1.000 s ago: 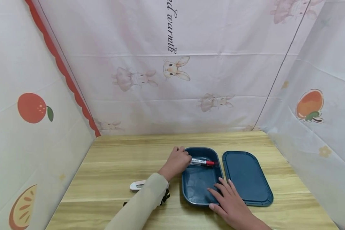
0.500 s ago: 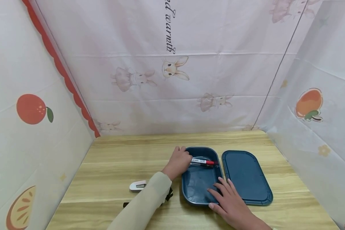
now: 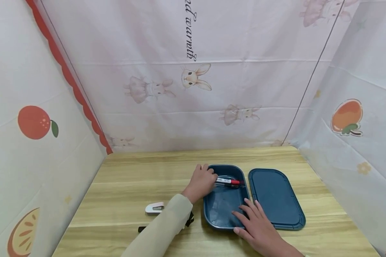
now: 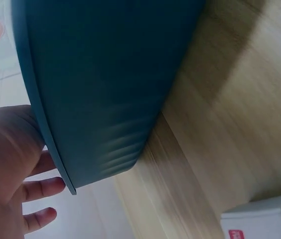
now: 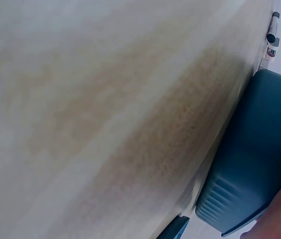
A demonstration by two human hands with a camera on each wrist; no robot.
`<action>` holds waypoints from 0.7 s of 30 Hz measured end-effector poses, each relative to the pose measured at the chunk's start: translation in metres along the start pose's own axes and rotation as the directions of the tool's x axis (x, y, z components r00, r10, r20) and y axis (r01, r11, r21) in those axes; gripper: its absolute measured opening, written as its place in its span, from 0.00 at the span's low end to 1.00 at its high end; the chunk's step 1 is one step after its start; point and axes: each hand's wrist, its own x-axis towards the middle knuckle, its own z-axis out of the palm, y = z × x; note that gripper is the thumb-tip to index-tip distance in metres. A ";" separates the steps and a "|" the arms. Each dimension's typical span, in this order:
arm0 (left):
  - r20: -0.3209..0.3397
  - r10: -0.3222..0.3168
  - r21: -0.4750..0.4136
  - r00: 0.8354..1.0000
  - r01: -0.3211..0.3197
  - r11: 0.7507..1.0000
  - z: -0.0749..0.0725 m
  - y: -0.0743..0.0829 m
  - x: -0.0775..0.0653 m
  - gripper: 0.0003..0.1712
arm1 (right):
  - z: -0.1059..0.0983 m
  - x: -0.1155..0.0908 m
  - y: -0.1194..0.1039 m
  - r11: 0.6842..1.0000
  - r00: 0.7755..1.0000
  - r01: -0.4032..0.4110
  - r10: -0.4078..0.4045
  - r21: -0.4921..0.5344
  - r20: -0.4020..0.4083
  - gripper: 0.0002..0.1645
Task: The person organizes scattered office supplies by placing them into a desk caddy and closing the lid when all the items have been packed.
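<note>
A dark blue plastic box (image 3: 225,207) stands uncovered on the table. Inside, along its far end, lie a white marker with a red cap (image 3: 226,181) and a darker pen (image 3: 233,185). My left hand (image 3: 201,182) reaches over the box's far left corner and covers the left end of the marker. In the left wrist view this hand (image 4: 6,169) shows several spread fingers past the rim; its thumb and index finger are hidden behind the wall. My right hand (image 3: 260,228) rests on the near right rim, fingers spread. The right wrist view catches only part of that hand (image 5: 280,209).
A matching blue lid (image 3: 278,200) lies flat to the right of the box. Left of it are a small white object (image 3: 154,207) and black items (image 3: 189,219) partly hidden under the left sleeve. A white carton (image 4: 260,224) shows in the left wrist view. Patterned cloth walls (image 3: 193,125) enclose the table.
My left hand has shifted slightly right, covering a little more of the marker's left end. The right hand, box and lid have stayed in place.
</note>
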 end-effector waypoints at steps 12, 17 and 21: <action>-0.010 -0.047 -0.117 0.999 0.045 0.992 0.004 -0.002 -0.007 0.36 | 0.001 0.000 0.000 1.000 0.999 -0.024 0.024 0.017 0.034 0.27; 0.049 -0.073 -0.226 0.996 0.082 0.971 0.003 -0.002 -0.010 0.42 | 0.001 0.000 0.000 1.000 1.000 -0.008 0.008 0.005 0.015 0.27; 0.107 -0.080 -0.294 0.991 0.109 0.950 0.003 -0.005 -0.013 0.43 | 0.001 0.000 0.000 1.000 1.000 -0.012 0.011 0.008 0.018 0.27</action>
